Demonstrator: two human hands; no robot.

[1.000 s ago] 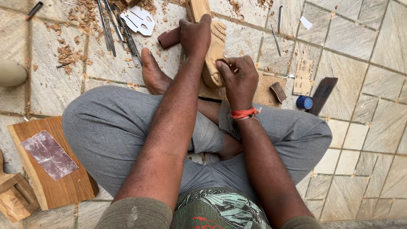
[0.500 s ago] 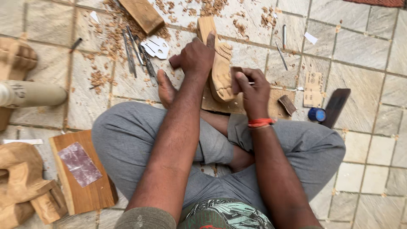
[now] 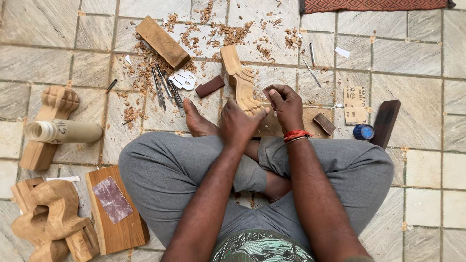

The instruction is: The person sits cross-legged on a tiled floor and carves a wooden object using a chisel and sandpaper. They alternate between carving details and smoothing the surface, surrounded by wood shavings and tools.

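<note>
Compared with the earlier frame, the left hand (image 3: pixel 239 123) has slid nearer along the carved wooden leg (image 3: pixel 242 87), fingers wrapped around its near end. The right hand (image 3: pixel 285 104) is curled, pinching something against it. The leg could slip off the wooden board (image 3: pixel 310 119).

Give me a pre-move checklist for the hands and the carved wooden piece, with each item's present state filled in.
1. Left hand steadies the carved wooden piece at its near end: ok.
2. Right hand closed beside the piece; whether it holds sandpaper or a tool: cannot tell.
3. Piece backed by the flat wooden board under it: ok.
4. Bare foot lies close to the loose chisels on the floor: not ok.
5. Wood shavings scattered around the far end of the piece: not ok.
6. Sandpaper sheet lies flat to the right, apart from both hands: ok.
</note>
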